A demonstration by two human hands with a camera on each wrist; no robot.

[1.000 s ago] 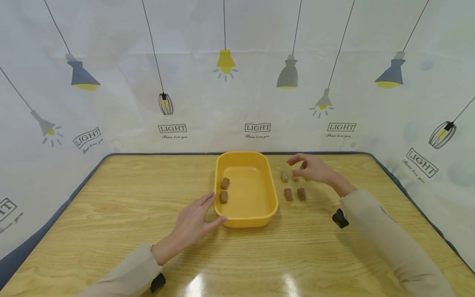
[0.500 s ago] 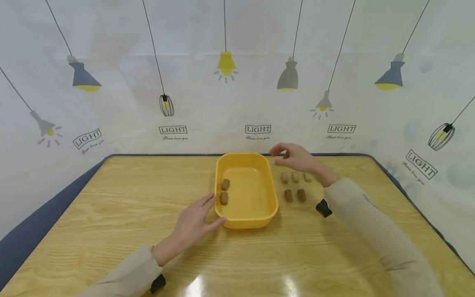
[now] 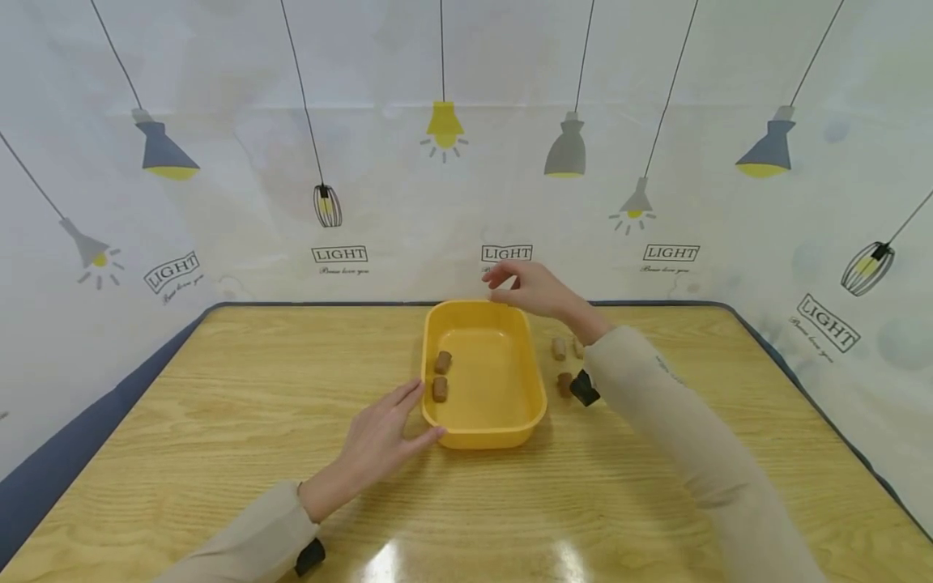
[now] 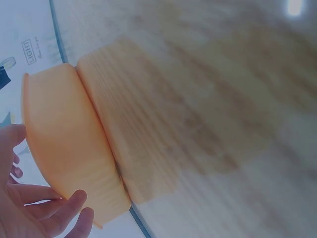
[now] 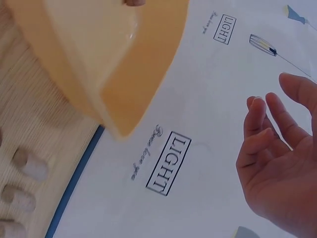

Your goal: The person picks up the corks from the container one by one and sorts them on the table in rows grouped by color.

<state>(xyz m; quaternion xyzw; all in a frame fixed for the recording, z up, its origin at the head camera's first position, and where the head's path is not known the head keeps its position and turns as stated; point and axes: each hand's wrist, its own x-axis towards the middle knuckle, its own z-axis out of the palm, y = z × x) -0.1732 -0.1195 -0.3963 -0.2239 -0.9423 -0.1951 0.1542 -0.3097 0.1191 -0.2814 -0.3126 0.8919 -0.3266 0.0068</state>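
My left hand rests against the near left corner of a yellow plastic basin. Its straight fingers touch the left side and the thumb touches the front rim. Inside the basin, along its left wall, lie two small brown cylindrical pieces. My right hand hovers above the far right corner of the basin, fingers loosely bent, with nothing between them in the right wrist view. Pale cylindrical pieces stand in a row on the table to the right, and a darker one sits nearer. My right sleeve hides part of this group.
The basin stands on a wood-grain table. A pale backdrop printed with lamps rises behind the table's dark-blue edge. Black wrist straps hang below the sleeves.
My right hand has left the pale pieces on the right and moved leftward and up to the basin's far corner. The left hand and the basin have stayed in place.
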